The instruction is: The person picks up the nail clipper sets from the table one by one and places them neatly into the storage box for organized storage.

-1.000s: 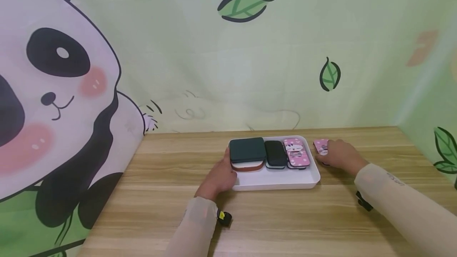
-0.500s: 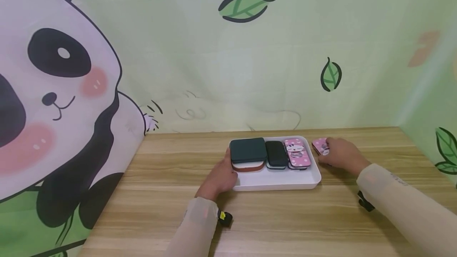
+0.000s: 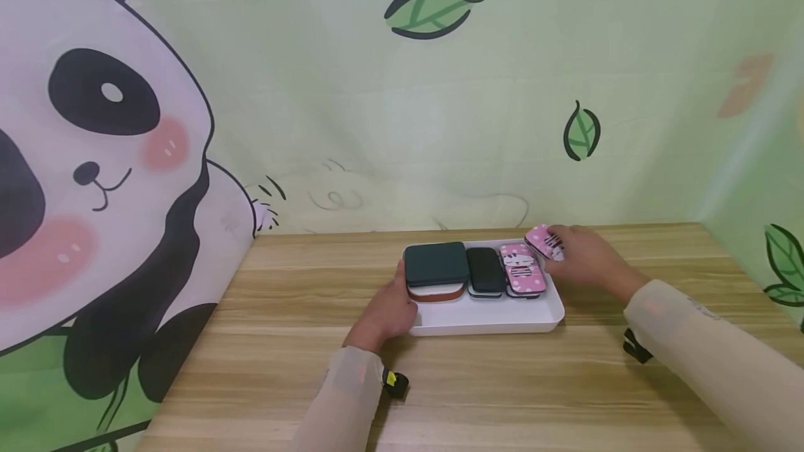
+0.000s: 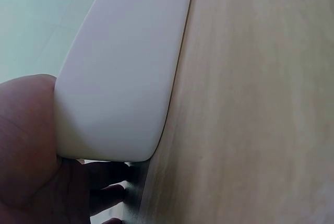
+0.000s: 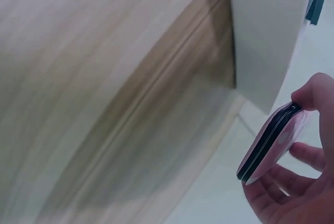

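A white rectangular tray lies on the table. My left hand grips its left end near the front corner, and in the left wrist view the fingers lie along the tray's outer end. Between right thumb and fingers I hold a small pink polka-dot case with a cat print. My right hand keeps it tilted over the tray's back right corner. The right wrist view shows the case's dark seam edge-on. A matching pink case lies at the tray's right, on top of another flat item.
Beside that pink case is a black case stacked on a pale item. A dark green case tops white and brown ones at the tray's left. Behind the wooden table hangs a printed green backdrop.
My right hand has lifted the pink case off the table right of the tray and carried it left, up to the tray's back right corner. The left hand and tray stay put.
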